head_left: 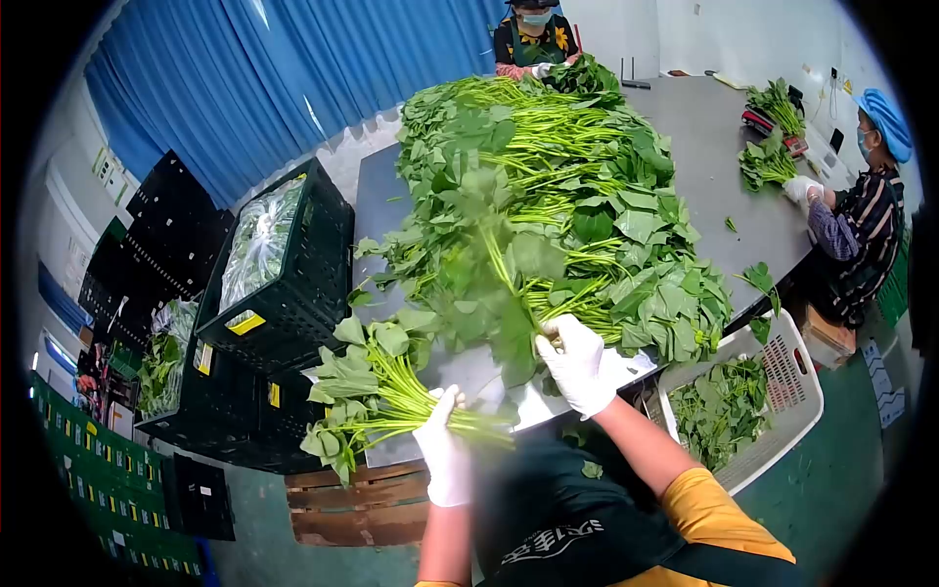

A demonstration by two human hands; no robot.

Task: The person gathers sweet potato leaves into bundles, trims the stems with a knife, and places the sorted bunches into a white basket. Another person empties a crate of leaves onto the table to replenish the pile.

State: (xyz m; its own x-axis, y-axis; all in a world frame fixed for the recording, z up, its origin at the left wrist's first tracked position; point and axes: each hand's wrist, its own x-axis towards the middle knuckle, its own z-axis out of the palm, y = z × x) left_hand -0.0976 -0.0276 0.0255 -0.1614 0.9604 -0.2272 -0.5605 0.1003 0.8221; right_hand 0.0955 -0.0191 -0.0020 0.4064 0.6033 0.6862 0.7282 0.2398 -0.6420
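Note:
My left hand (443,445), in a white glove, is closed around the stems of a bunch of leafy greens (377,377); the leaves point up and to the left. My right hand (575,364), gloved too, is closed on the stem end of a few leafy stems (504,284), partly smeared by motion. Both hands are over the near edge of the metal table (719,122). Beyond them lies a large heap of leafy greens (558,166), stacked in rows with stems sideways.
A white plastic basket (797,391) of loose leaves stands at right. Dark crates (284,313) are stacked at left, the upper one holding bagged greens (264,235). One person (538,44) works at the far end; another (861,205) handles bunches near a scale at right.

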